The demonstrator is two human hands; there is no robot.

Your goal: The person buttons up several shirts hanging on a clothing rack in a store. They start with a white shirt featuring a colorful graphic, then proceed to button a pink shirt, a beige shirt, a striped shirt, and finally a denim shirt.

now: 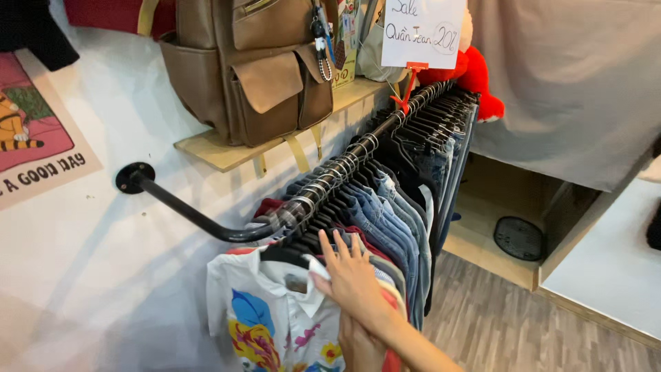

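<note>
My right hand [352,279] lies flat, fingers apart, against the front garments on a black wall rail [206,224]. Its thumb touches the collar of a white shirt [275,324] printed with coloured flowers, which hangs first on the rail on a black hanger. My left hand [358,350] is just below, against the same shirt's edge, mostly hidden under my right wrist and cut off by the frame's bottom; its grip cannot be made out. Behind the shirt hang red and beige tops, then a dense row of blue jeans [385,220].
A wooden shelf [227,155] above the rail holds a brown leather backpack [255,69]. A handwritten paper sign [421,31] on an orange clip stands on the rail, with a red plush toy [478,79] beside it. A low wooden platform [496,255] and grey plank floor [496,324] lie to the right.
</note>
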